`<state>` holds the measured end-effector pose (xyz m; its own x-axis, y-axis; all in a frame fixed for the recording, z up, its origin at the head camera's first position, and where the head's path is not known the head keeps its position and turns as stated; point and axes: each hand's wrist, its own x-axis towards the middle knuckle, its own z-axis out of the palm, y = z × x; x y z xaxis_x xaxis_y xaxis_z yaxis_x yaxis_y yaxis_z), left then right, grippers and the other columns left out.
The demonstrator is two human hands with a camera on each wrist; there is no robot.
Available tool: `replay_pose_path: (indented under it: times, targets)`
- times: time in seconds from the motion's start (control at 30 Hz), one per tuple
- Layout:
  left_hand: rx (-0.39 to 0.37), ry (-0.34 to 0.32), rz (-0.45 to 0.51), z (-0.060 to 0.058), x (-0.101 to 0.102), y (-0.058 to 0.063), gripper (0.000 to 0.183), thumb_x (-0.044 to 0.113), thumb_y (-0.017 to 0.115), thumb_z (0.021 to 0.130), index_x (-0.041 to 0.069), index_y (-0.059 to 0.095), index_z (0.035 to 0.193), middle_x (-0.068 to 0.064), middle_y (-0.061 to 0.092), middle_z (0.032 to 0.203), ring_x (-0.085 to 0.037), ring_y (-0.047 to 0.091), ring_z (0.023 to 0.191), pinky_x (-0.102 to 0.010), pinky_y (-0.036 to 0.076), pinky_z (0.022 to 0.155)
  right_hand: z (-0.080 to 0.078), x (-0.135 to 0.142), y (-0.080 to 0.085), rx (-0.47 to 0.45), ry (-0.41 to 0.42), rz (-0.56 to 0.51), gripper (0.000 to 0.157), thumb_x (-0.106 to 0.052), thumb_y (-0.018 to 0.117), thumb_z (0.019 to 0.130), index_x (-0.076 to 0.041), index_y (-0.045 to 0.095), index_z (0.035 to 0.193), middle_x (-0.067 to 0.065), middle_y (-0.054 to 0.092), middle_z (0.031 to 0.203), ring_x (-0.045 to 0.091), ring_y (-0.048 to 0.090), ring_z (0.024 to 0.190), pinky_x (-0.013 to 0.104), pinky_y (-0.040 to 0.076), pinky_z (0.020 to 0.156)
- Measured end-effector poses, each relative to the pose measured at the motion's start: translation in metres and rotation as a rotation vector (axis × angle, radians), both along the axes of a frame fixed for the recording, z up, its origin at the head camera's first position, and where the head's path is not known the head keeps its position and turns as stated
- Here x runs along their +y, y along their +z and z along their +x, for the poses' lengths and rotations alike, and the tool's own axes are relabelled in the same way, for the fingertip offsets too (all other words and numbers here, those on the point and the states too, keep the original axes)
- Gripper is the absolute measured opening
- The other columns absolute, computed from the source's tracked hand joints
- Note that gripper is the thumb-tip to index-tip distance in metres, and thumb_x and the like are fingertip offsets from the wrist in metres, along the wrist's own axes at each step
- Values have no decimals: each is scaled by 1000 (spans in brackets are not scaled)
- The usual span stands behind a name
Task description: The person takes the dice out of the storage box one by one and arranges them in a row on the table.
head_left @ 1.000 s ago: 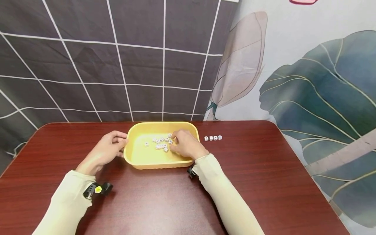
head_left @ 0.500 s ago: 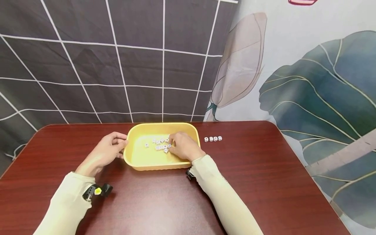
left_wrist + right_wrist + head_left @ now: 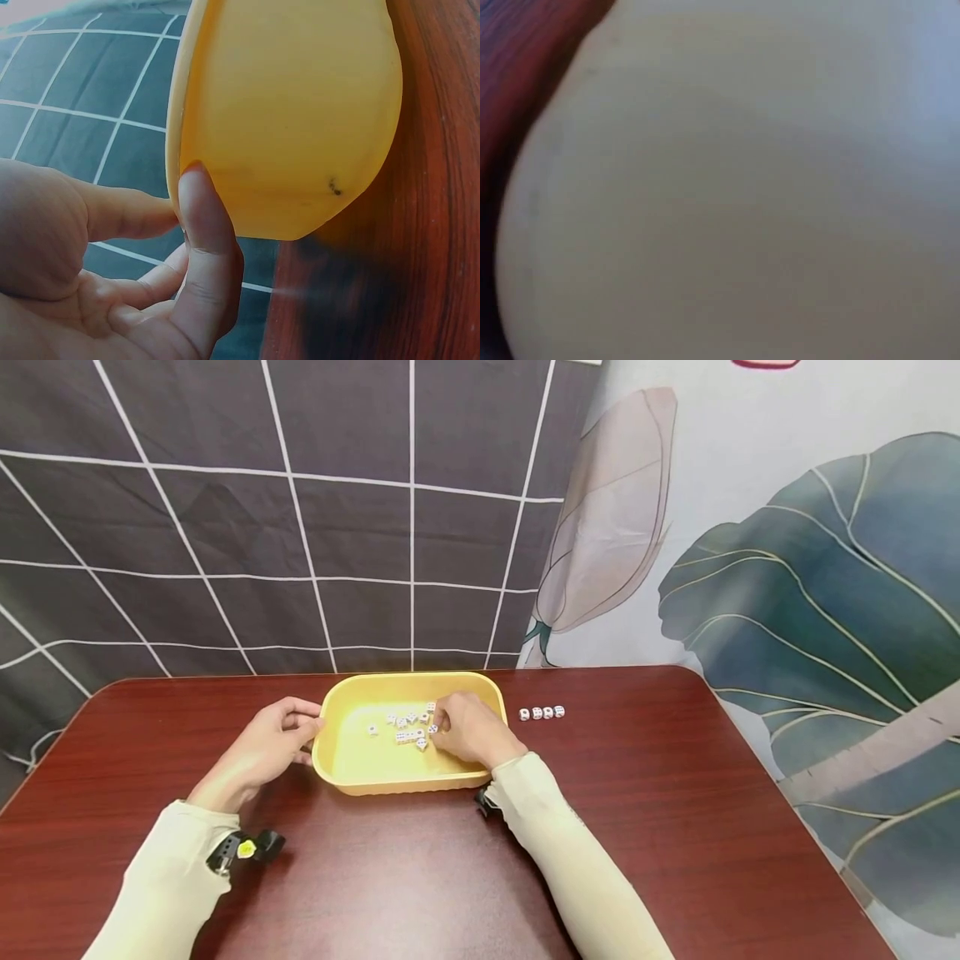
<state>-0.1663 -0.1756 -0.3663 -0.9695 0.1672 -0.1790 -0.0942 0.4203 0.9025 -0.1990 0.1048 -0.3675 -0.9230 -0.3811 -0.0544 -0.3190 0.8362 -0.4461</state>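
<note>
indoor corner, kind of room unclear: reddish wood bench (image 3: 375, 877) before a dark gridded cloth (image 3: 352, 531), far left, and leaf-print cloth (image 3: 810, 577), far right.

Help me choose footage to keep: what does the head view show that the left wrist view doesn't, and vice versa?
Only the head view shows the right hand at white dice inside the yellow tray, a row of four dice to the tray's right, and the leaf print. Only the left wrist view shows a dark mark on the tray. Both show the tray, left hand at its rim, table and gridded cloth.
</note>
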Motion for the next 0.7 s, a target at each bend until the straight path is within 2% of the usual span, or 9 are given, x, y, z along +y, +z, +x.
replay_pose_path:
  times: [0.27, 0.5, 0.7]
  targets:
    - [8, -4, 7, 1, -2, 0, 39, 12, 52, 106, -11, 43, 136, -12, 64, 105, -9, 62, 75, -25, 60, 66, 2, 6, 12, 15, 55, -65, 5, -11, 75, 86, -9, 70, 86, -1, 63, 79, 11, 56, 77, 20, 47, 71]
    - [5, -8, 5, 1, -2, 0, 39, 13, 52, 106, -11, 43, 137, -14, 64, 108, -9, 63, 76, -25, 60, 67, 2, 16, 23, 38, 137, -65, 8, -11, 78, 85, -9, 70, 87, 1, 63, 81, 12, 57, 80, 22, 49, 76]
    - [1, -6, -2, 0, -2, 0, 39, 13, 51, 106, -10, 43, 137, -14, 63, 107, -10, 62, 76, -25, 60, 67, 0, 27, 28, 53, 146, -78, 8, -11, 78, 84, -10, 71, 87, 0, 64, 81, 12, 58, 80, 22, 49, 76]
